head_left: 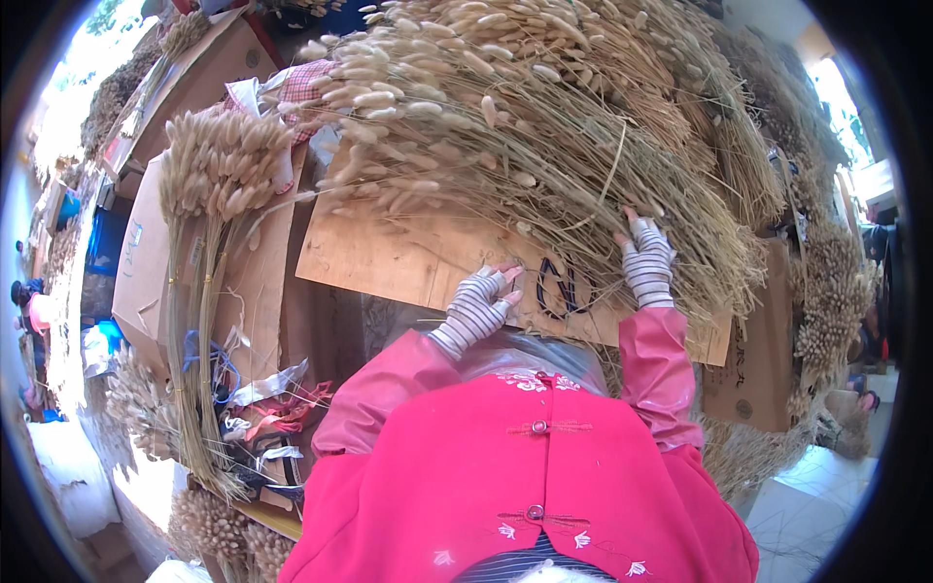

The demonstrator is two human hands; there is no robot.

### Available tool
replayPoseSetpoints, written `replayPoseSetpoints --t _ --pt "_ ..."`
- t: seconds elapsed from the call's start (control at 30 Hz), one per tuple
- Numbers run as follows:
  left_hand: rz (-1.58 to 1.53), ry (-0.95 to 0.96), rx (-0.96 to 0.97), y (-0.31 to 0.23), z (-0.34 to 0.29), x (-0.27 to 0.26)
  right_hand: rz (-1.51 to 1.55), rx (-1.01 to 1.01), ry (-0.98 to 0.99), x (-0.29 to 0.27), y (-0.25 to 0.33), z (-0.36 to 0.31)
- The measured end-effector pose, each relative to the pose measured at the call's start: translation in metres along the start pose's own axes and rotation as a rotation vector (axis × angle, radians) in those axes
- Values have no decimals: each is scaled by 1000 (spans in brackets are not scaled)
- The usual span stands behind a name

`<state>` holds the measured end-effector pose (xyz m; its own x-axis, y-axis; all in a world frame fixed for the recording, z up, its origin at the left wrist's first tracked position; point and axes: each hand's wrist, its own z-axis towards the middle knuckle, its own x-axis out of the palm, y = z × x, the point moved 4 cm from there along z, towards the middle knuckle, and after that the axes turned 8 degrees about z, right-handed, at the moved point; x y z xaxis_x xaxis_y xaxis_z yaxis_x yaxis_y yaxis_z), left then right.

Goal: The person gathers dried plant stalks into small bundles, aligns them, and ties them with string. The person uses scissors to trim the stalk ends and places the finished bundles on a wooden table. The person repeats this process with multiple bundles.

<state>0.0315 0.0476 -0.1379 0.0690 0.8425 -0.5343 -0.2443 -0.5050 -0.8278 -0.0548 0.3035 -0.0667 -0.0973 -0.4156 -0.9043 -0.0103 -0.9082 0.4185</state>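
A large heap of dried bunny tail grass lies across a wooden board in front of me, fluffy heads to the left, stems to the right. My right hand, in a striped fingerless glove, rests at the near edge of the stems. Its thumb and forefinger are apart, touching them. Over the board's near edge is my left hand, gloved alike, with fingers bent together in a pinch. Whatever is between those fingertips is too thin to make out. A dark looped cord lies between my hands.
To the left, tied bunches of bunny tail grass lean on a cardboard box. Ribbon scraps and a blue string lie below. Another cardboard box stands at right, beside more dried grass.
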Motion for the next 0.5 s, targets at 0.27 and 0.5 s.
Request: replayPoseSetpoints --t 0.27,0.5 --pt "249 -6 103 1 -3 7 233 -261 -598 -71 19 -16" --pt "453 -13 -88 0 -14 -6 63 -175 9 -31 32 -50"
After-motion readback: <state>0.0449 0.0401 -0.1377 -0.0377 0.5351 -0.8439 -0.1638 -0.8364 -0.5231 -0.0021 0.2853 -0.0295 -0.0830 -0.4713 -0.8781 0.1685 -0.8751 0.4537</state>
